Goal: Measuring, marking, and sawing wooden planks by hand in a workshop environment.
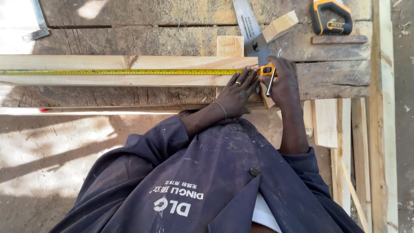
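At the centre of the frame the left hand [236, 92] lies flat on a pale wooden plank [108, 80] that runs from the left edge to the middle, its fingers [249, 77] spread out and pressing down on the wood, holding nothing. Just beside it, to the right, the right hand [282, 82] has its fingers curled round a pen [273, 73] that points up and slightly right, and it also rests against the orange-and-black case of a tape measure [267, 70]. The yellow tape blade [129, 72] stretches along the plank's length toward the left edge of the frame. The plank lies across a weathered wooden counter [336, 73]. Above the hands, in the upper middle, a handsaw [252, 30] lies on the counter with a small wood block [280, 25] touching it, and a second tape measure [331, 17], black and yellow, sits in the upper right. Pale boards [345, 146] lean at lower right.
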